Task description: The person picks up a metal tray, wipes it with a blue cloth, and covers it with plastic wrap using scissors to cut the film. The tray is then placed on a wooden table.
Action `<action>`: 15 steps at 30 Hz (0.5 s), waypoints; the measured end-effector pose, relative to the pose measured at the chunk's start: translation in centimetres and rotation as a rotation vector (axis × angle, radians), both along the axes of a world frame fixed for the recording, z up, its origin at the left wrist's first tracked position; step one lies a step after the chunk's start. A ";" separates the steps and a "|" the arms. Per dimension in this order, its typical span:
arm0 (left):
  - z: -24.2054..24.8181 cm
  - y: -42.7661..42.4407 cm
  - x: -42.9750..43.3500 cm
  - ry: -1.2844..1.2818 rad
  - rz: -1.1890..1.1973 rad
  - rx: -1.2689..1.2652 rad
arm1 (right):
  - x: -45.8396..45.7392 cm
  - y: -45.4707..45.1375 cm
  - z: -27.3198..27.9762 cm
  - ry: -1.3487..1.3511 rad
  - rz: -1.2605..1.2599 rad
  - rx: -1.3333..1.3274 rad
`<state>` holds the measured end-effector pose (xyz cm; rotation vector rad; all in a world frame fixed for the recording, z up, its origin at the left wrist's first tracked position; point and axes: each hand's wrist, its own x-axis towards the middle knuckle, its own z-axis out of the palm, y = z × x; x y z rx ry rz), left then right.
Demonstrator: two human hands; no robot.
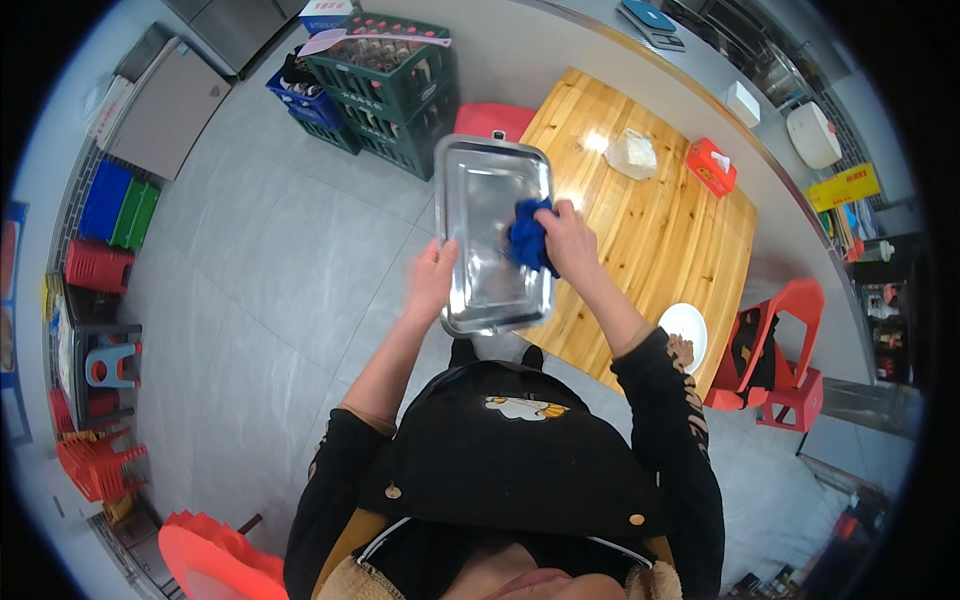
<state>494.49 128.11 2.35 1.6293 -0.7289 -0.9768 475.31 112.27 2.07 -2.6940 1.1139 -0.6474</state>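
In front of my body I hold a rectangular stainless steel tray or lid (495, 187) with a rolled rim and a small fitting at its far end. My left hand (432, 277) grips its left edge, thumb on the upper face. A bunched blue cloth (529, 236) is in my right hand (571, 244), pressed against the right side of the metal surface. The tray is held off the floor, just left of a wooden table (660, 247) and partly over its edge. Its underside is hidden.
On the table are a crumpled plastic bag (632, 155), a red tissue box (711, 168) and a white plate (688, 330) with brown food. Stacked green bottle crates (390, 97) stand ahead. A red chair (802, 315) is at the right, another red seat (214, 559) behind left.
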 end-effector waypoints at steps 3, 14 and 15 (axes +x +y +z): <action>-0.5 -0.7 -3.3 0.001 -0.083 -0.187 | 1.0 -3.7 1.8 -0.179 -0.175 0.007; -0.9 -4.4 -2.9 0.144 0.118 -0.254 | 0.1 3.5 -0.2 -0.242 0.107 0.358; -0.9 -4.8 -2.5 0.115 0.141 -0.292 | -0.2 5.4 -0.3 -0.179 0.227 0.426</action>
